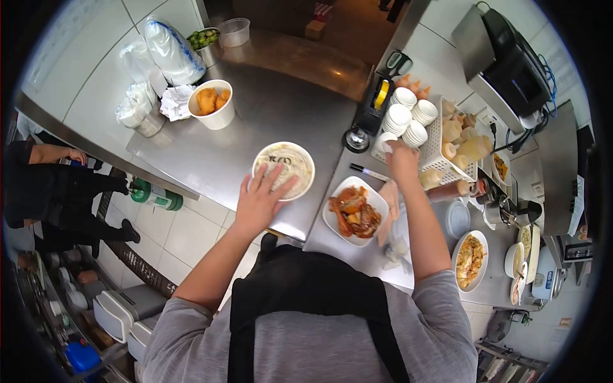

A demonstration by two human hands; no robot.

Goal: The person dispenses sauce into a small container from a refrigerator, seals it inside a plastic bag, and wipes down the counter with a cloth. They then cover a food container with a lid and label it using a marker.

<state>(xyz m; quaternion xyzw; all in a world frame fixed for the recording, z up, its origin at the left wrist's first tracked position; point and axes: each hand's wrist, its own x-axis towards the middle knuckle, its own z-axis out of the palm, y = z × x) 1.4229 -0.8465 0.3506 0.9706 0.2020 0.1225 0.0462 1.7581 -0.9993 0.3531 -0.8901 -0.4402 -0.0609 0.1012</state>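
Note:
My left hand (pixel 260 198) lies with spread fingers on the lid of a round white bowl (pixel 303 156), which has black handwriting on top. My right hand (pixel 403 163) reaches down to the stacked small white cups (pixel 400 117). Its fingers are bent together at the nearest small white cup (pixel 384 142), with the fingertips partly hidden. Between my arms, a square white dish (pixel 331 225) holds browned roast meat pieces. A black marker (pixel 369 172) lies just beyond the dish.
A white tub (pixel 222 119) of fried pieces stands back left, near plastic bags (pixel 169 51). A call bell (pixel 356 139) and tape dispenser (pixel 377 105) sit beside the cups. A white basket (pixel 434 143) of sauce bottles and a food bowl (pixel 471 262) are right. Another person (pixel 48 182) stands left.

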